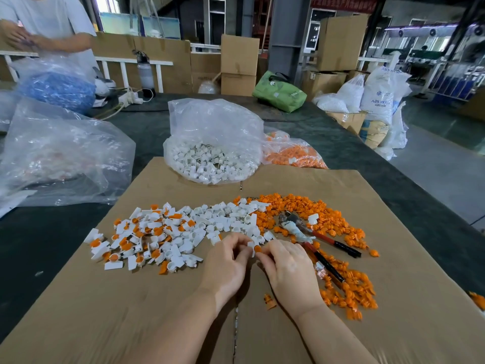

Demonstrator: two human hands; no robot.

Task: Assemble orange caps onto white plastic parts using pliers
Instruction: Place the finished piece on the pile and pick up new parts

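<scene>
My left hand (227, 261) pinches a small white plastic part (251, 245) over the cardboard sheet (162, 311). My right hand (286, 264) pinches an orange cap (258, 248) against that part. The pliers (312, 239), with red and black handles and a wrapped head, lie untouched to the right of my hands. Loose white parts (223, 219) spread ahead of my hands. Parts with orange caps fitted (136, 240) lie to the left. Loose orange caps (328, 219) curve along the right side.
A clear bag of white parts (212, 158) stands at the cardboard's far edge, with a bag of orange caps (294, 153) beside it. Another clear bag (60, 156) lies at left. A person (47, 24) sits at the far left. Boxes and sacks (378, 98) stand beyond the table.
</scene>
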